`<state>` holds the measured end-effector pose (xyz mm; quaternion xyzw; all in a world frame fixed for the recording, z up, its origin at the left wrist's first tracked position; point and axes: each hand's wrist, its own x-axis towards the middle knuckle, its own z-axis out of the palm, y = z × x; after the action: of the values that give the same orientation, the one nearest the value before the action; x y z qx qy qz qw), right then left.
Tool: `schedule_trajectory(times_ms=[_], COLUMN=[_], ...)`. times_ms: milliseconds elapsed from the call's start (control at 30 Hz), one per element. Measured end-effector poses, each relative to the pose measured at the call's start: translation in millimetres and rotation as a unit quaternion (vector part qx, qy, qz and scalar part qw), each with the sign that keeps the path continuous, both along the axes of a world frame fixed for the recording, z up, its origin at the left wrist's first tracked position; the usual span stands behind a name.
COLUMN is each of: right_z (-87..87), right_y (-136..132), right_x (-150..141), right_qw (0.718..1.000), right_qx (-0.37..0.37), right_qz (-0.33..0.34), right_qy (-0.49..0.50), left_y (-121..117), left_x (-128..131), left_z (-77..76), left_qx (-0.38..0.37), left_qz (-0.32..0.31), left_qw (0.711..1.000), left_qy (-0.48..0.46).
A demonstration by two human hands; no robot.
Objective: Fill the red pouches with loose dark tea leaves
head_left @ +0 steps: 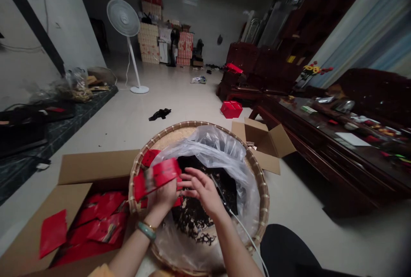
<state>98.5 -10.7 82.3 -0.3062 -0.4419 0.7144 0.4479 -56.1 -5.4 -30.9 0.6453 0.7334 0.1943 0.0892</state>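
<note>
My left hand, with a green bangle at the wrist, grips a red packet over the left side of a round woven basket. Fingers spread, my right hand is just right of the packet and appears to hold nothing. Inside the basket, a clear plastic bag surrounds dark, shrivelled dried pieces whose kind I cannot make out. A thin dark device with a white cable lies partly behind my right hand. More red packets rest along the basket's left side.
At left stands an open cardboard box filled with red packets. Another open box sits beyond the basket, beside a long dark wooden table. A black round stool is at lower right. A white fan stands farther back.
</note>
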Motion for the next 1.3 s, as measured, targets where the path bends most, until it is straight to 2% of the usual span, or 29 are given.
schedule_trajectory(times_ms=[33, 100, 200, 300, 367, 433, 567, 700, 800, 1033, 1200, 1300], right_z=[1.8, -10.9, -61.2, -116.9, -142.1, -155.1, -159.5, -161.2, -165.9, -173.1, -168.7, -164.9], right_y=[-1, 1, 9, 10, 5, 0, -3, -3, -4, 2, 17, 22], right_x=[-4, -3, 10, 18, 15, 7, -8, -10, -8, -16, -33, -42], right_qw=[0.999, 0.999, 0.99, 0.963, 0.949, 0.939, 0.92, 0.906, 0.904, 0.899, 0.906, 0.905], right_qx=[0.002, -0.003, -0.035, -0.018, 0.026, 0.073, 0.133, 0.144, 0.148, 0.13, 0.108, 0.134], right_qz=[0.032, 0.031, -0.062, -0.089, -0.074, -0.068, -0.076, -0.099, -0.099, -0.093, -0.106, -0.119], right_qy=[-0.004, -0.035, -0.124, -0.253, -0.304, -0.329, -0.361, -0.386, -0.388, -0.407, -0.396, -0.386], left_y=[1, 2, 2, 0, -2, -3, -4, 1, 4, 9, 5, 1], left_x=[1, 3, 4, 5, 4, 3, -1, -3, -4, -1, 1, 2], left_z=[2.5, 8.8, 16.7, 17.2, 14.1, 10.2, 3.9, -0.8, -2.2, 1.7, 8.1, 12.9], left_qx=[-0.013, -0.047, -0.066, -0.055, -0.044, -0.034, -0.025, -0.031, -0.044, -0.073, -0.06, -0.05], left_qz=[0.001, 0.005, -0.005, -0.017, -0.024, -0.031, -0.023, -0.026, -0.005, 0.008, 0.017, 0.014], left_qw=[1.0, 0.996, 0.988, 0.987, 0.988, 0.989, 0.991, 0.995, 0.995, 0.99, 0.989, 0.99], left_qy=[0.02, 0.078, 0.14, 0.149, 0.148, 0.143, 0.126, 0.095, 0.084, 0.124, 0.134, 0.134])
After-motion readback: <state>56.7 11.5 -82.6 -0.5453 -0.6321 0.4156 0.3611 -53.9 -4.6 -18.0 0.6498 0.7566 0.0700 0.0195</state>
